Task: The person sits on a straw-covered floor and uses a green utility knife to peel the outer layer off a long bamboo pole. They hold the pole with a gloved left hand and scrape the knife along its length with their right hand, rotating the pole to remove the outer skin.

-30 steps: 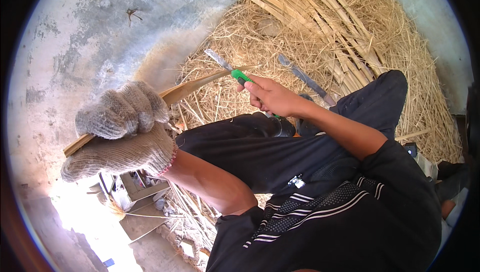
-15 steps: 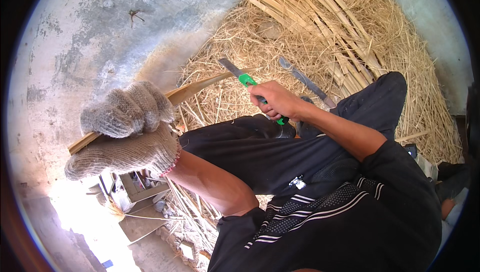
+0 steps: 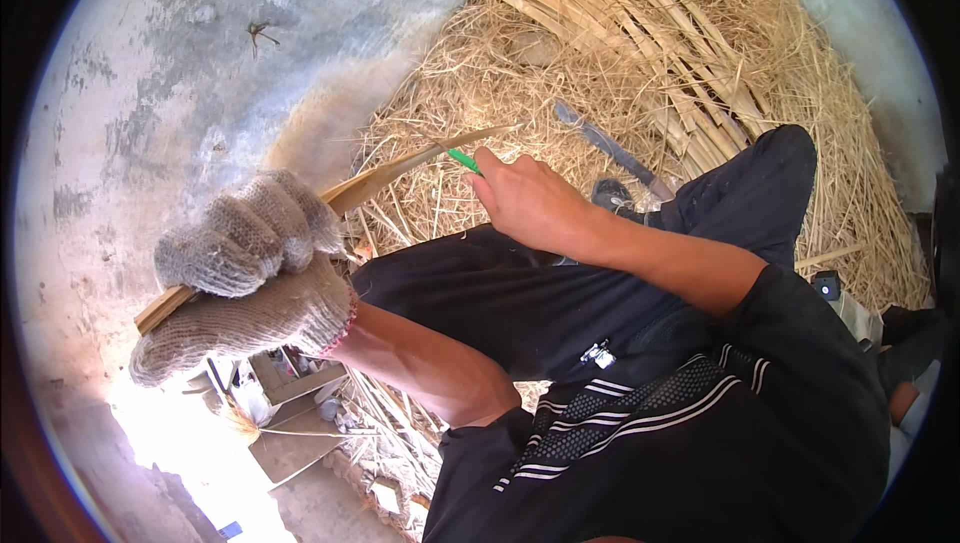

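Note:
My left hand (image 3: 250,278), in a grey knitted glove, is closed around a split bamboo strip (image 3: 375,183). One short end of the strip sticks out past the glove's fingers; the longer part tapers away to the upper right. My bare right hand (image 3: 535,205) is wrapped around a green-handled knife (image 3: 463,160). Only a bit of green shows beyond the knuckles, close against the strip's thin far part. The blade is turned nearly edge-on, so I cannot make out whether it touches the strip.
A long dark blade with a wooden handle (image 3: 605,146) lies on the pile of shavings (image 3: 470,73). Behind it spreads a bundle of split strips (image 3: 640,33). A worn wall (image 3: 180,73) rises at the left. Wooden clutter (image 3: 290,378) sits below my left forearm.
My right hand has moved left and turned, bringing the knife to the strip; its blade no longer shows broadside. My left hand keeps its hold, nearly in place.

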`<state>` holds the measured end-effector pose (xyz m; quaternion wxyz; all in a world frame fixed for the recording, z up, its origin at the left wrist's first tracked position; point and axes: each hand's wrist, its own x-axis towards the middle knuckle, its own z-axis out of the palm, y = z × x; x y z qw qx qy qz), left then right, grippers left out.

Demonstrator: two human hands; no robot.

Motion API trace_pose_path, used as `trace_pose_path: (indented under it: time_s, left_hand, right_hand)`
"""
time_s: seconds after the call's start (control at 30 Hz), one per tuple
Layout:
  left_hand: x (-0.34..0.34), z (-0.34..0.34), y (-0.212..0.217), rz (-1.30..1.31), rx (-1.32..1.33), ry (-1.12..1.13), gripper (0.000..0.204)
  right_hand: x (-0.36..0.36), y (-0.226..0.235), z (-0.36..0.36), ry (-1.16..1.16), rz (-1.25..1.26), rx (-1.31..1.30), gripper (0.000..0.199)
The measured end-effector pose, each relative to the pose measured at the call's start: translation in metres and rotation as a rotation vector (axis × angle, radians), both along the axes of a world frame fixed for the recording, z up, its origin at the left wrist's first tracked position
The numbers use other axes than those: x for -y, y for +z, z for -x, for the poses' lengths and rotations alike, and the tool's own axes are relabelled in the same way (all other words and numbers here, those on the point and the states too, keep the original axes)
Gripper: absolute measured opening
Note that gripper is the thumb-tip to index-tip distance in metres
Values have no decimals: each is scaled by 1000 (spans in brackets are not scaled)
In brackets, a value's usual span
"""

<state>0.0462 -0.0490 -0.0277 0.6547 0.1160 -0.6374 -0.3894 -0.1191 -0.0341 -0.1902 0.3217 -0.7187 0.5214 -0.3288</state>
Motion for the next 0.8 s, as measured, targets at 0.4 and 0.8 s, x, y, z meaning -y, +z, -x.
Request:
trace_pose_path:
  time_s: [0.4, 0.8]
  left_hand:
    - [1, -12, -3, -12, 7, 58, 75]
    - [0, -1, 2, -14, -45, 164, 76]
  right_hand:
    - [-5, 24, 2, 80, 7, 62, 29]
    - [11, -15, -13, 13, 26, 51, 29]
